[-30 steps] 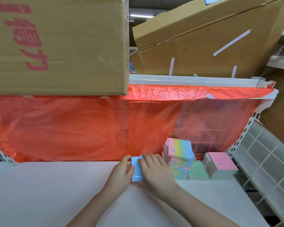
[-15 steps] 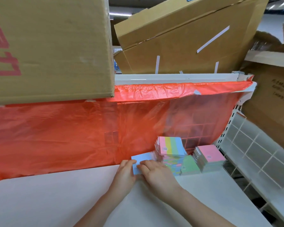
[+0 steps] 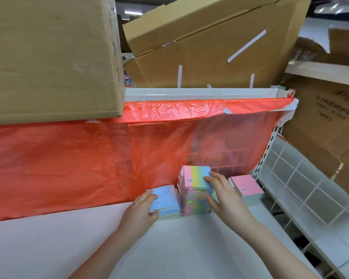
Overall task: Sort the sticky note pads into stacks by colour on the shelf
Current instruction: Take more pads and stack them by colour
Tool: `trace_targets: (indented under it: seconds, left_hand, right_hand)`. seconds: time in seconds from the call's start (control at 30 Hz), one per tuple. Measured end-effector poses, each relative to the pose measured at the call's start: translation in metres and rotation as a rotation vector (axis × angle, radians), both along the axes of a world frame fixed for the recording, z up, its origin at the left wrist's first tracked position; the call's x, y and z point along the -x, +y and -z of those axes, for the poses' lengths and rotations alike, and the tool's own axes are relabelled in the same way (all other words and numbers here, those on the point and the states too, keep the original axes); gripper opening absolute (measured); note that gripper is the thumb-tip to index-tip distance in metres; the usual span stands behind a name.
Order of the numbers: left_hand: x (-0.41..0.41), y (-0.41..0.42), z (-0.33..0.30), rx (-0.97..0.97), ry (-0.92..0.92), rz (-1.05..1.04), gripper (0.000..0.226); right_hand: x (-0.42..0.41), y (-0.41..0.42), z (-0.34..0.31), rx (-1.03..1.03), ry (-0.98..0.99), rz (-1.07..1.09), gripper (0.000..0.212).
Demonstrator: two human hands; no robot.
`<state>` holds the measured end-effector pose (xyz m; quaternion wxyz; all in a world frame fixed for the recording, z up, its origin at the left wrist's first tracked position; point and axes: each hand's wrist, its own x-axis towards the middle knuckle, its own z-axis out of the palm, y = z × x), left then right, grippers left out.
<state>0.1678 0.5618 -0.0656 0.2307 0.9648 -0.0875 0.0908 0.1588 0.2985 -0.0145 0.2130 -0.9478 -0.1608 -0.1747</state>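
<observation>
On shelf (image 3: pixel 48 238), blue pad (image 3: pixel 165 199), striped stack (image 3: pixel 195 190)

Blue pad stack (image 3: pixel 165 200): low, flat on white shelf (image 3: pixel 48 242), against red plastic sheet. Striped multicolour pad stack (image 3: pixel 195 190): tallest, just right of blue, edges uneven. Pink pad stack (image 3: pixel 247 186): short, near shelf's right end, apart from striped stack.
</observation>
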Motion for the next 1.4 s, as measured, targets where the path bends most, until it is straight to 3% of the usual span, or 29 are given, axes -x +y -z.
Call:
trace_targets:
  seconds: [0.4, 0.53, 0.67, 0.87, 1.0, 1.1, 1.4]
  left_hand:
    - [-0.004, -0.008, -0.003, 0.015, 0.066, 0.094, 0.044]
    - [0.003, -0.021, -0.015, -0.05, -0.038, 0.081, 0.052]
    - [0.008, -0.057, -0.043, 0.066, -0.127, 0.134, 0.06]
    - [0.001, -0.105, -0.056, 0.216, 0.0, 0.03, 0.082]
    - [-0.001, -0.111, -0.055, 0.275, 0.022, -0.027, 0.076]
    - [0.0, -0.11, -0.054, 0.331, 0.019, -0.047, 0.068]
    - [0.003, -0.112, -0.056, 0.279, -0.029, -0.081, 0.058]
  right_hand:
    - [-0.02, -0.013, -0.001, -0.128, 0.016, -0.078, 0.031]
    - [-0.025, -0.014, -0.001, -0.138, 0.042, -0.081, 0.034]
    - [-0.031, -0.012, -0.006, -0.108, 0.064, -0.095, 0.037]
    - [-0.026, -0.015, -0.005, -0.231, 0.124, -0.116, 0.046]
    - [-0.021, -0.024, -0.002, -0.353, 0.214, -0.064, 0.049]
    - [-0.021, -0.024, 0.001, -0.412, 0.279, -0.056, 0.04]
    - [-0.024, -0.017, -0.002, -0.378, 0.268, -0.021, 0.037]
